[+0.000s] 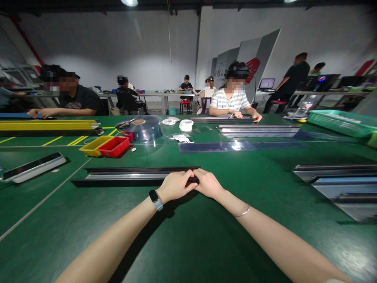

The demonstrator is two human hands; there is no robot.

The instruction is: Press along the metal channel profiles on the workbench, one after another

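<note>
A long dark channel profile (118, 177) with a silvery inside lies crosswise on the green table (188, 243). My left hand (176, 185) is closed over it near its right end, the thumb on the near side. Right at that end, my right hand (208, 182) grips it too, fingers bent and touching my left hand. The fingertips and the end of the profile are partly hidden, so I cannot tell whether a small part is between them.
Ahead are a yellow bin (96, 146), a red bin (114, 147), a clear film roll (141, 127) and a clear strip (235, 146). More profiles (344, 186) lie at right, near a green basket (343, 122). A co-worker (231, 98) sits across the table.
</note>
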